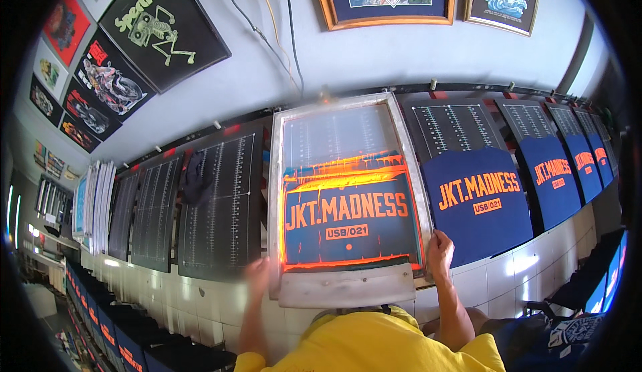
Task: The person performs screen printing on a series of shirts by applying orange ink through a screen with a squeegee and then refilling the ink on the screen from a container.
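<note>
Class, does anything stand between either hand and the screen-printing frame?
Nothing visible does. The right hand is at the lower right corner of the screen-printing frame; the left hand, blurred, is beside its lower left corner, contact unclear.

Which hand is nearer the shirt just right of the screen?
Right. The right hand is by the lower left of the navy shirt; the left hand is at the left side of the screen frame.

A screen-printing workshop, plain from the framed screen [346,186], row of black platens [219,208] and orange-printed navy shirts [483,228].
</note>
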Demonstrator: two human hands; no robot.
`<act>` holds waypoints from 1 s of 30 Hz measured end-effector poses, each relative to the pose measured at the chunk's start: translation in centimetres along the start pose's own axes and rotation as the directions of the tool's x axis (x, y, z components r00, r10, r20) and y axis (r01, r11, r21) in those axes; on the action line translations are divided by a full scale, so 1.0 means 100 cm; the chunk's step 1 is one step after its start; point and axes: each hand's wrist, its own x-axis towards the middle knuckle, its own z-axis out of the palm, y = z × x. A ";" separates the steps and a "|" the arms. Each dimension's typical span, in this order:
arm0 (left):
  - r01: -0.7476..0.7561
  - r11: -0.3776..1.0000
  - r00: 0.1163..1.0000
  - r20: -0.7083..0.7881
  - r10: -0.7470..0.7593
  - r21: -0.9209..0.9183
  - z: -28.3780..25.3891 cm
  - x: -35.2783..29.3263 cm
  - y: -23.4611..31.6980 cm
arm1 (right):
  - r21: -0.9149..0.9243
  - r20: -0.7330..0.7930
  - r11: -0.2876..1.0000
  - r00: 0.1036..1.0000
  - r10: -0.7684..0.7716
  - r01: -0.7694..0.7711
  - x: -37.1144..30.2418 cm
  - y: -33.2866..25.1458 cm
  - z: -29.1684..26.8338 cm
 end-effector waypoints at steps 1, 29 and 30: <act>0.003 1.000 1.000 -0.014 -0.003 -0.015 0.001 0.001 -0.012 | -0.005 0.004 1.000 1.000 -0.020 0.020 -0.003 0.000 -0.001; 0.347 0.884 0.458 0.879 0.131 -0.313 -0.016 -0.174 -0.060 | -0.190 0.744 0.337 0.359 -0.564 0.922 -0.224 -0.137 0.051; 0.366 0.864 0.484 0.863 0.141 -0.347 -0.014 -0.176 -0.057 | -0.217 0.715 0.342 0.387 -0.582 0.914 -0.225 -0.144 0.056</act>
